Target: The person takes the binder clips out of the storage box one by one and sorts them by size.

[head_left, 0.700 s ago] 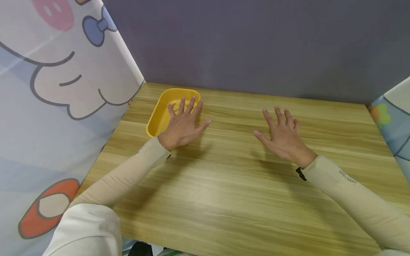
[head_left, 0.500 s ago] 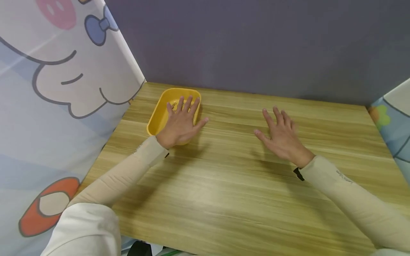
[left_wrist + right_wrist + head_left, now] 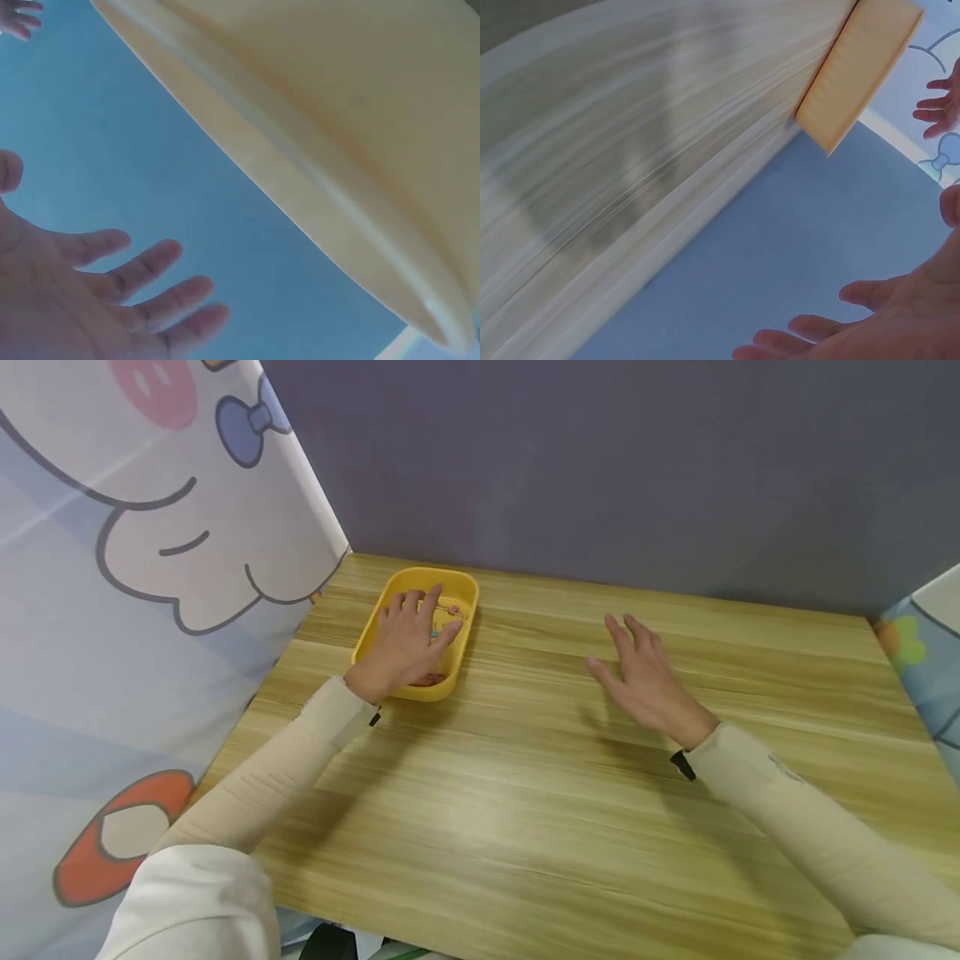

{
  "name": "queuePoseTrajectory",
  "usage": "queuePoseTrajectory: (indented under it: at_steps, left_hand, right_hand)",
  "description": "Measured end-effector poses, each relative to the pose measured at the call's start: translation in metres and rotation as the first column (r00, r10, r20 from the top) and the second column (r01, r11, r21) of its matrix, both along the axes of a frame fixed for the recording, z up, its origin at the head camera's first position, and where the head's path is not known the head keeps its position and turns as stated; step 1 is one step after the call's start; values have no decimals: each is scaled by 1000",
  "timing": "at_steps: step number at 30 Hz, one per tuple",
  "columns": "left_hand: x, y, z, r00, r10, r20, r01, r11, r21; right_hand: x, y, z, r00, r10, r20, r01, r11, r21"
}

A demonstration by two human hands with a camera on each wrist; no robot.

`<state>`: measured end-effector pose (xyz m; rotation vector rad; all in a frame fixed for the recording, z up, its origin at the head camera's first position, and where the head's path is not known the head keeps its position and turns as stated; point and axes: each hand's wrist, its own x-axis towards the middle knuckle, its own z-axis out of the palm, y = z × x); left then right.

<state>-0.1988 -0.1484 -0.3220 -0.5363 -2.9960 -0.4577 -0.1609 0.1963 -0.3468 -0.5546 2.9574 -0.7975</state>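
Note:
In the head view a yellow tray [image 3: 468, 610] stands at the back left of the table. My left hand [image 3: 401, 643] is held over it with fingers spread and slightly bent, gripping nothing. Past that hand I make out a thin chain with a pink piece [image 3: 453, 610], a small blue piece [image 3: 434, 632] and a dark red item [image 3: 429, 680] inside; the rest is covered by the hand. In the left wrist view the palm hangs apart from the tray's rim [image 3: 330, 180]. My right hand [image 3: 648, 685] hovers over the table to the right, its fingers loosely extended around nothing.
The wood-grain table [image 3: 525, 827] runs back to a grey panel [image 3: 600, 477]. A printed cartoon sheet [image 3: 150, 635] borders the left side, and another printed sheet [image 3: 922, 652] lies at the right edge. A black object [image 3: 327, 942] shows below the table's front edge.
My left hand has drawn left and its fingers have bent somewhat, uncovering more of the tray's contents. My right hand has shifted slightly left. The head view has turned a little.

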Motion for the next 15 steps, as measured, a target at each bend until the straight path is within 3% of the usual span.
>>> queuePoseTrajectory:
  at_steps: [9, 15]
  left_hand:
    - [-6, -26, 0, 998, -58, 27, 58, 998, 7]
    - [-13, -46, 0, 996, -45, 75, 39, 996, 78]
  right_hand:
    - [-10, -13, 0, 999, 36, -6, -36, 998, -60]
    - [-21, -26, 1, 995, 86, -50, -90, 990, -104]
